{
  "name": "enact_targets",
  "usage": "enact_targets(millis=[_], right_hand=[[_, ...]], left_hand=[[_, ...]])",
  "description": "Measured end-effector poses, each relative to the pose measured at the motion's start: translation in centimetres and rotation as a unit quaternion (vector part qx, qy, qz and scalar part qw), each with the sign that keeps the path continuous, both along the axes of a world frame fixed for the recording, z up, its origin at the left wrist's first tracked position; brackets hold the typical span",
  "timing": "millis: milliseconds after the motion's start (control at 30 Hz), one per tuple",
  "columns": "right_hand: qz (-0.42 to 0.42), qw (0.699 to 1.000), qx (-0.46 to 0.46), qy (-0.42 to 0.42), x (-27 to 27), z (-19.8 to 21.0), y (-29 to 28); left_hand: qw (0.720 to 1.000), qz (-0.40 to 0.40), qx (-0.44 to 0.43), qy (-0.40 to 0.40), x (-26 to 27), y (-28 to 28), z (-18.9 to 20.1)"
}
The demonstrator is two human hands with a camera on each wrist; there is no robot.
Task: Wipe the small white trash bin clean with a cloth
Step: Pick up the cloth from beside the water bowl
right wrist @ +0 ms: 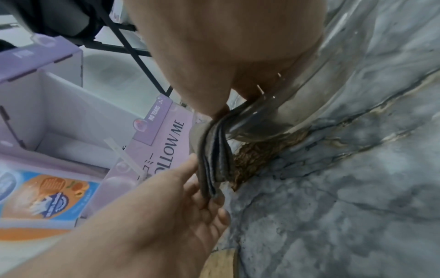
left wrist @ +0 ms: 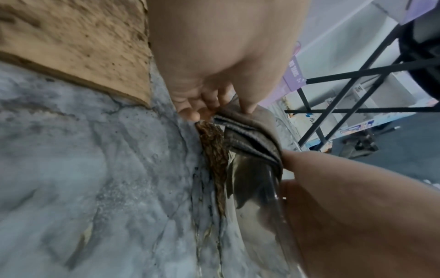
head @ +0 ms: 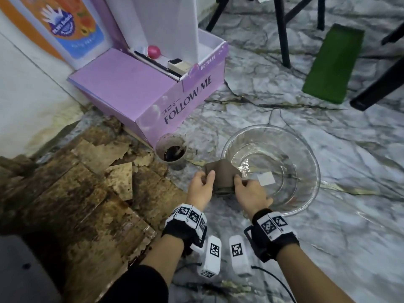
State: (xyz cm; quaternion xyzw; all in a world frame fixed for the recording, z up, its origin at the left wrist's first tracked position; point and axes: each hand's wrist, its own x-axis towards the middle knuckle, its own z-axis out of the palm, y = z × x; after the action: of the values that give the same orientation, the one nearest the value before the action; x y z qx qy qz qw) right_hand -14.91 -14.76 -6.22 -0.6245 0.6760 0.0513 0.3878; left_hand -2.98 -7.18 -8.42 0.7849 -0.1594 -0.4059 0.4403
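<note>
Here, both hands [head: 200, 189] [head: 251, 193] pinching folded cloth [head: 223, 178], beside glass bowl [head: 306, 154]

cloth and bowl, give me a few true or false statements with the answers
1. Both hands hold the brown cloth. True: the left hand and the right hand each pinch an end.
2. The cloth is spread flat on the floor. False: it is folded and held over the rim of the glass bowl.
3. The glass bowl holds clear water. True.
4. The purple box is closed. False: its top is open, with things inside.
5. The cup beside the box is empty. False: it holds dark liquid.
</note>
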Motion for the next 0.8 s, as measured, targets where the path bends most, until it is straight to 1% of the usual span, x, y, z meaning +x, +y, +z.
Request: enact_targets(millis=[133, 300, 367, 433, 533, 633, 800], right_hand=[[-0.035, 0.999, 0.011, -0.017, -0.3, 0.4, -0.3], [-0.080, 0.995, 0.013, -0.062, -0.3, 0.2, -0.6], [-0.093, 0.991, 0.004, -0.093, -0.3, 0.2, -0.5], [-0.106, 0.983, -0.006, -0.147, -0.5, 0.5, -0.4], [-0.111, 0.973, 0.000, -0.201, -0.8, 1.3, -0.3], [-0.098, 0.972, -0.003, -0.215, -0.6, 1.5, -0.1], [-0.097, 0.973, -0.017, -0.208, -0.5, 0.9, -0.1]], left_hand=[[1.000, -0.005, -0.013, -0.007, -0.2, 0.4, -0.4], [0.998, 0.020, -0.044, 0.033, -0.6, 0.9, 0.4], [0.997, 0.031, -0.063, 0.015, -0.6, 1.1, 0.7], [0.995, 0.039, -0.091, -0.018, -0.5, 1.3, 0.7], [0.991, 0.058, -0.112, -0.030, -0.1, 1.9, -1.0], [0.991, 0.070, -0.112, -0.028, 0.0, 2.2, -1.7], [0.989, 0.083, -0.101, -0.061, 0.3, 2.8, -0.6]])
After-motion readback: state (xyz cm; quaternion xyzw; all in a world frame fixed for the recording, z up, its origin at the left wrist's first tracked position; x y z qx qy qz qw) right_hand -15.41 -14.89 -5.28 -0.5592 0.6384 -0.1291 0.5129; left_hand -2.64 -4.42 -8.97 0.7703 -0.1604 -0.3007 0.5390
